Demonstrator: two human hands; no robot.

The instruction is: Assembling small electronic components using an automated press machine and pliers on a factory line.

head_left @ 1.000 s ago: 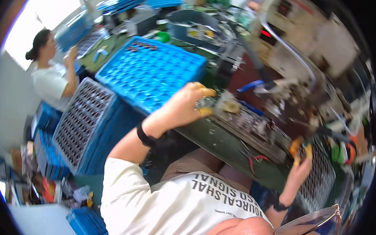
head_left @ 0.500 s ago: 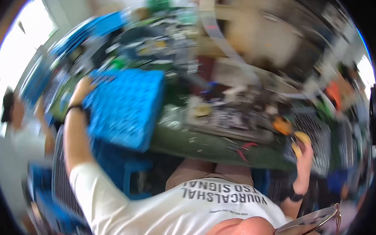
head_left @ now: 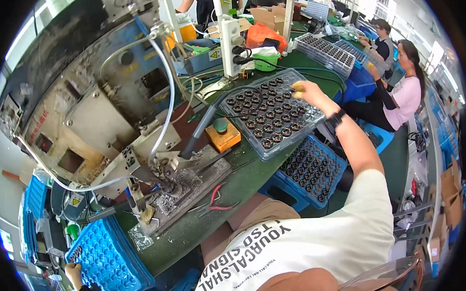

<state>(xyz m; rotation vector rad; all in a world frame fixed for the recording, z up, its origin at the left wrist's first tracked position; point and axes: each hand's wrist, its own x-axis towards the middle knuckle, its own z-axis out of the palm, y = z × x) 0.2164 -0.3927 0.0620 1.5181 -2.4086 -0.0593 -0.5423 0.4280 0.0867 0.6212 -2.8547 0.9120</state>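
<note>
At the lower left, my left hand (head_left: 74, 275) is at the outer edge of a blue molded tray (head_left: 106, 257). Its fingers are curled beside a few small round parts (head_left: 76, 253) in the end pockets; what they grip, if anything, is hidden. My right hand (head_left: 313, 95), with yellow covers on the fingertips, reaches over the far right corner of a clear plastic tray (head_left: 268, 153). Thumb and finger are pinched together there, and I cannot make out what is between them. Dark round parts with coppery centers (head_left: 265, 113) fill most of this tray's pockets; its right-hand pockets hold none.
A worn bench machine (head_left: 167, 183) with hoses and metal shavings stands between the trays. Red-handled pliers (head_left: 214, 200) lie at the bench edge, near an orange box with a green button (head_left: 223, 134). Below right is another filled tray (head_left: 313, 171). Co-workers sit farther right.
The view has swung to the right and become sharp. My right hand has moved from the near side of the clear tray to its far corner, fingers now closed. My left stays at the blue tray.
</note>
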